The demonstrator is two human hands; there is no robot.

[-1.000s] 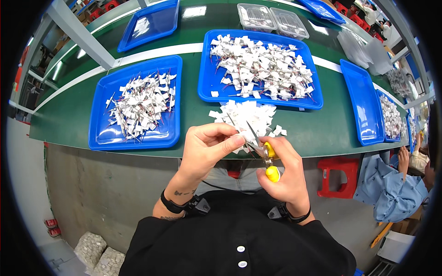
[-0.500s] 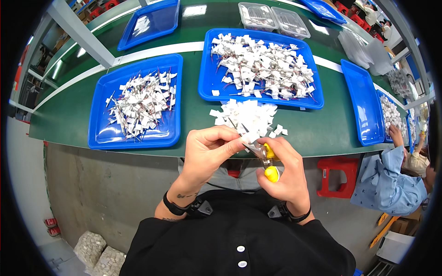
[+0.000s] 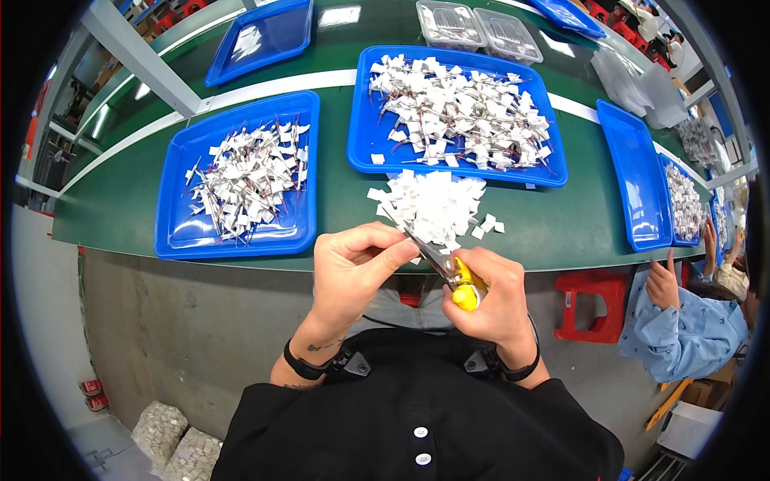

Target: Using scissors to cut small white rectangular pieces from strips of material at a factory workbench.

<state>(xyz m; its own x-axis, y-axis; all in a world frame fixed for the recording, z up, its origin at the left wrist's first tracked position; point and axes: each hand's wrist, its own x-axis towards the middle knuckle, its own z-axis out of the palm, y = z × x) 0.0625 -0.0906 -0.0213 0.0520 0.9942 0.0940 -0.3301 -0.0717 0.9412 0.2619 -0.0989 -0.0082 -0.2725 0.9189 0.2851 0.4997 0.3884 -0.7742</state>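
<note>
My right hand [image 3: 493, 293] grips a pair of yellow-handled snips [image 3: 467, 297], whose handles are squeezed close together. Their metal blades point up and left to the fingertips of my left hand [image 3: 357, 264]. That hand is closed in a pinch; whatever lies between thumb and forefinger is too small to make out. Just beyond both hands, a loose heap of small white tags [image 3: 433, 204] lies on the green table [image 3: 341, 200]. A big blue tray [image 3: 365, 120] behind the heap carries many white-tagged pieces with thin wires.
Left stands another blue tray [image 3: 172, 220] of similar wired pieces. Further back are a blue tray [image 3: 241, 60] and clear plastic boxes [image 3: 509, 36]. On the right are a narrow blue tray [image 3: 634, 192], a red stool [image 3: 589, 305] and a person in a light blue top [image 3: 682, 337].
The snips' handles have come together and their blades have swung nearer my left fingertips. The white tag seen there earlier no longer shows. At right, the person's hand has come away from the tray.
</note>
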